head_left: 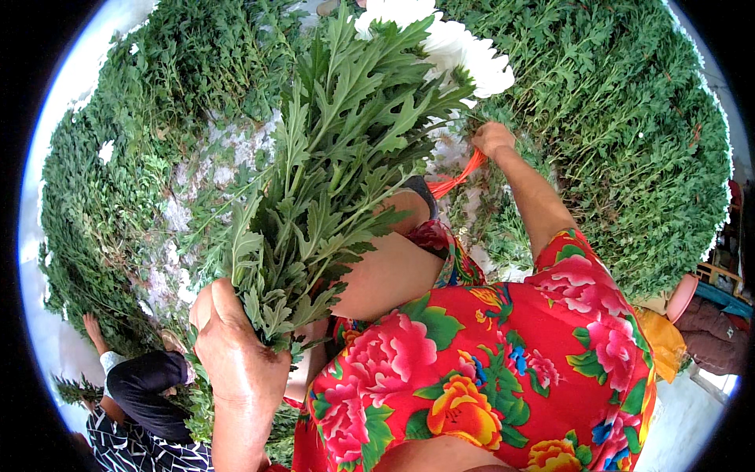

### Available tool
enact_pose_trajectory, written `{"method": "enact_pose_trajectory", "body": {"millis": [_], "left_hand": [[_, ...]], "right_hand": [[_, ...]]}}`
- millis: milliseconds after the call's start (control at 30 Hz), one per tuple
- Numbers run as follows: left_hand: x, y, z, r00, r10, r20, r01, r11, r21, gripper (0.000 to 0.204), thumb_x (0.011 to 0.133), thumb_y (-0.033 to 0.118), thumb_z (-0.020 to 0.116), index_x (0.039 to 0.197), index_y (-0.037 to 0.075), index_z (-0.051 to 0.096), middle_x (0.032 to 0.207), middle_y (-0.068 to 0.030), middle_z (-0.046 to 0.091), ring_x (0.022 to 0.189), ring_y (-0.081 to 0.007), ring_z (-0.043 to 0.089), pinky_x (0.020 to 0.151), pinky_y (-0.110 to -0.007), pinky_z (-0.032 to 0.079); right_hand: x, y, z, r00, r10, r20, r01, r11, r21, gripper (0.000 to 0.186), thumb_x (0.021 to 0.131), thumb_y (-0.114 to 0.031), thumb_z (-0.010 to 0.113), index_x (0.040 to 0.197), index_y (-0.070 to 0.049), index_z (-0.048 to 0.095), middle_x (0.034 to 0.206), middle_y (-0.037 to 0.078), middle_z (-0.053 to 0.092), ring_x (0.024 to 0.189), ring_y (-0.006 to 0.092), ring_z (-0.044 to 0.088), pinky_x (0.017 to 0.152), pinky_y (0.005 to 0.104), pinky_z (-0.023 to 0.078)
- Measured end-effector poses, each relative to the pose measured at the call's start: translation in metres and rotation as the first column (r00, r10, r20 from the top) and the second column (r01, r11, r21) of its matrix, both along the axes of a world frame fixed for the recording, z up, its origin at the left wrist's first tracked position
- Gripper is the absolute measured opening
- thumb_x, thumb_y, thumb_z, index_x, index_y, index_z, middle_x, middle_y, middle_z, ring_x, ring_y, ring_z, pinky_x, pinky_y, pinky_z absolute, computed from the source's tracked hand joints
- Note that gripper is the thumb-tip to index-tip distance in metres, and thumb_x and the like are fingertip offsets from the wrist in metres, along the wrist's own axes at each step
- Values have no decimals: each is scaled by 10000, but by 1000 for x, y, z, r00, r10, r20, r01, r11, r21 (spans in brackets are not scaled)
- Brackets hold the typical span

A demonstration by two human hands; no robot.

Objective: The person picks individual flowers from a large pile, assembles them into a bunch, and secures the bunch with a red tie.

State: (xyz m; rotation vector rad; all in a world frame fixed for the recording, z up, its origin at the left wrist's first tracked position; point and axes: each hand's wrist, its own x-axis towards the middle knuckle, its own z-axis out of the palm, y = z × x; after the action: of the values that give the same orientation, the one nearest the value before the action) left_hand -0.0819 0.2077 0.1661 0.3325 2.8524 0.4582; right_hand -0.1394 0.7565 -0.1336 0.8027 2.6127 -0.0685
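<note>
My left hand (237, 346) is wrapped round the lower stems of a bunch of leafy chrysanthemums (338, 149). The bunch slants up and away across my bare leg (389, 275), and its white blooms (472, 59) fan out at the far end. Out to the right, my right hand (494, 140) is closed on several thin orange-red strings (458, 181). They stretch from its fingers back towards my knee, where a dark band of cloth (422, 193) shows. The leaves hide part of the leg and the far stems.
Heaps of cut green stems (621, 118) surround me on both sides. White petals (173, 212) litter the ground between them. At the lower left another person in dark trousers (149, 389) sits close by, one hand (96, 330) at the stems. A yellow bag (661, 342) and a pink basin (682, 297) are at right.
</note>
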Motion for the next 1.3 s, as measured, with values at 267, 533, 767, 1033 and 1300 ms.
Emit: {"method": "enact_pose_trajectory", "body": {"millis": [267, 533, 767, 1033, 1300], "left_hand": [[0, 0, -1, 1000, 7, 2, -7, 1000, 10, 623, 557, -19, 754, 1117, -12, 481, 997, -263, 604, 971, -509, 559, 868, -535, 450], [-1, 5, 0, 1000, 4, -18, -3, 999, 51, 622, 545, -21, 753, 1112, -17, 497, 996, -257, 588, 970, -500, 550, 860, -530, 447], [1, 3, 2, 1000, 16, -2, -16, 1000, 25, 648, 524, -26, 741, 1123, -20, 494, 1029, -268, 591, 995, -510, 549, 876, -533, 452], [3, 3, 3, 1000, 3, -19, -3, 1000, 17, 663, 523, -36, 735, 1135, -24, 480, 1035, -279, 594, 1009, -518, 550, 876, -539, 457], [2, 4, 7, 998, 41, 45, -41, 999, 9, 670, 525, -27, 761, 1130, -15, 474, 1037, -270, 597, 1007, -512, 554, 872, -538, 459]], "right_hand": [[10, 41, -34, 854, -504, -133, 300, 685, -664, 261, 783, -216, 793, 882, 23, 766, 675, 106, 688, 584, 233, 620, 602, 376, 517], [12, 73, -63, 980, -155, -122, 121, 961, -249, 236, 847, -268, 773, 771, -47, 743, 596, 65, 628, 458, 217, 548, 427, 402, 410], [16, 44, -49, 718, -647, -256, 363, 662, -655, 130, 857, -201, 760, 825, -75, 755, 631, 54, 662, 478, 176, 574, 435, 361, 438], [10, 60, -48, 978, -206, 21, 207, 966, -153, 198, 867, -275, 749, 813, -88, 722, 735, 37, 690, 557, 175, 605, 508, 399, 469], [21, 49, -28, 625, -779, 48, 534, 383, -754, 163, 918, -179, 715, 781, -111, 660, 701, -18, 618, 523, 109, 515, 447, 315, 372]]}}
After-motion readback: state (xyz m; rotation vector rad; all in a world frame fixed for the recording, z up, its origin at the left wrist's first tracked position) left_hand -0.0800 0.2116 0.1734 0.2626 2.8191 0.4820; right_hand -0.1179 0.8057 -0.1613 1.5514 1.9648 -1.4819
